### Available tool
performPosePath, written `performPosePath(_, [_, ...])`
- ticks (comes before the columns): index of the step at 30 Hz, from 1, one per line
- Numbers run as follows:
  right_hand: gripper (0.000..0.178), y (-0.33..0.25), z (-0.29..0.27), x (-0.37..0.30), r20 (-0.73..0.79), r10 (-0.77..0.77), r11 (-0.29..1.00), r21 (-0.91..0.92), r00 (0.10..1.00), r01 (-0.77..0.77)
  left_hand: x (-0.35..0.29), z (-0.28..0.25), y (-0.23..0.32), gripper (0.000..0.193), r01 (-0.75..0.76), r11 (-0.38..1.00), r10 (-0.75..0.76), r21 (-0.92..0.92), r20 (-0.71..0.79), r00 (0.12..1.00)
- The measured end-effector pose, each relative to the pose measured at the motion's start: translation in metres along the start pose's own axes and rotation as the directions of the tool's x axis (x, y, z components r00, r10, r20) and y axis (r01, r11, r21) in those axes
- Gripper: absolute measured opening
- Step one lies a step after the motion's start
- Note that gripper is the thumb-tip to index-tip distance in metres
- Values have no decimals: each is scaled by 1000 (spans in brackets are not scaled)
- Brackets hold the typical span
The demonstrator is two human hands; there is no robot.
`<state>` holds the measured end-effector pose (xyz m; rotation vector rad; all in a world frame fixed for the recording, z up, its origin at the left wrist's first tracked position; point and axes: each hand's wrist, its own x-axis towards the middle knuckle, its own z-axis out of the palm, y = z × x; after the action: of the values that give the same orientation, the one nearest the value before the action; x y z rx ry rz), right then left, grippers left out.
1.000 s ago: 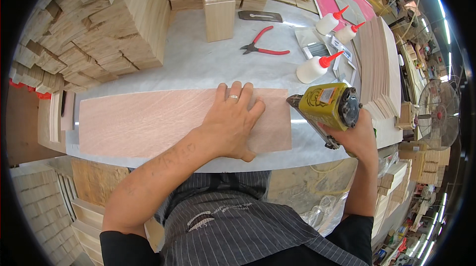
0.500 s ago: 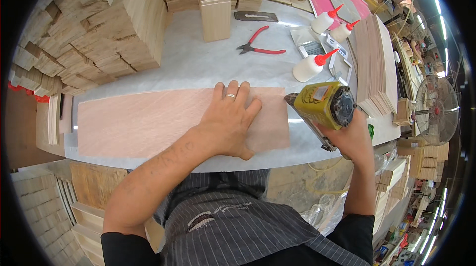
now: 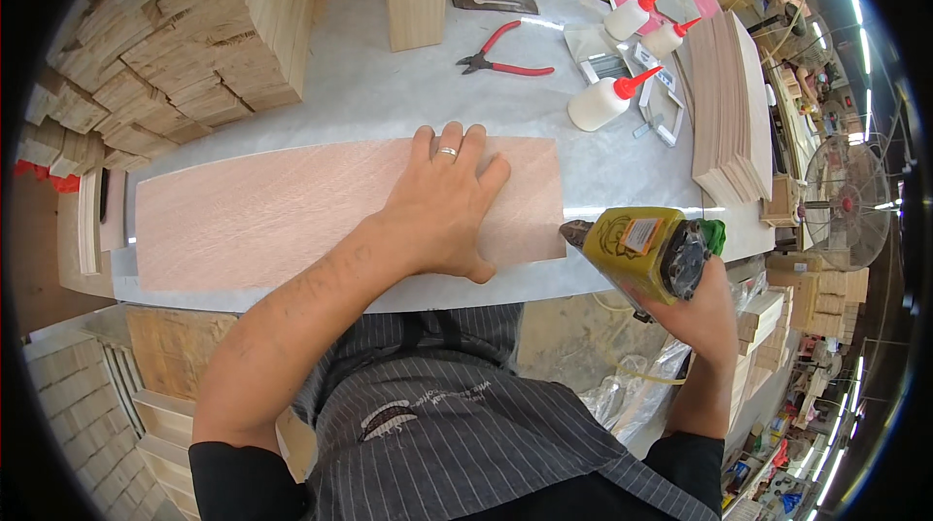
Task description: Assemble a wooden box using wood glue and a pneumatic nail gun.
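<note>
Apron, dark with pale pinstripes, fills the near side, with black sleeves at either flank. Just past it lies a long, thin wooden board, flat along the front of the tabletop, its length running left to right. The person's left hand rests spread over the board toward its right end, fingers apart and grasping nothing, with a ring on one finger. The right hand is wrapped around the handle of a yellow-green nail gun, which is tilted, its dark nose at the board's right edge; whether the nose presses on the wood, I cannot tell.

Beyond the board, a white bottle with a red tip lies tilted on its side, near some thin metal strips. Red-handled pliers lie spread open to the left of these. Two similar bottles sit farther back, beside a stack of thin panels. A small pile of wood pieces stands upright near a dark, narrow tool. Tall wood stacks rise at the far left, and a round fan stands well off to the right.
</note>
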<state>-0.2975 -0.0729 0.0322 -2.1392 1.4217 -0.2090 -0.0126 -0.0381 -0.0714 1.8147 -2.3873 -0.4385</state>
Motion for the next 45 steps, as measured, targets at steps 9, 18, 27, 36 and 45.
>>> performPosePath(9, [33, 0, 0, -5, -10, -31, 997, -68, 999, 30, -3, 5, -3, 105, 1, 1000, -2, -16, -51, 999])
performPosePath(18, [38, -8, 5, -8, 129, -106, 994, 43, 986, 101, -3, 6, -6, 100, -16, 997, 14, -72, -27, 1000])
performPosePath(27, [40, -23, 3, -10, 171, -107, 989, -82, 979, 123, -3, 6, -6, 98, -29, 996, 26, -86, -34, 999])
performPosePath(36, [34, -30, 6, -9, 140, -123, 989, -60, 982, 132, -1, 8, -6, 97, -30, 998, 27, -56, -53, 998])
performPosePath(45, [37, -37, 8, -8, 111, -110, 992, -51, 988, 116, -7, 8, -10, 102, -32, 996, 30, -83, -28, 999])
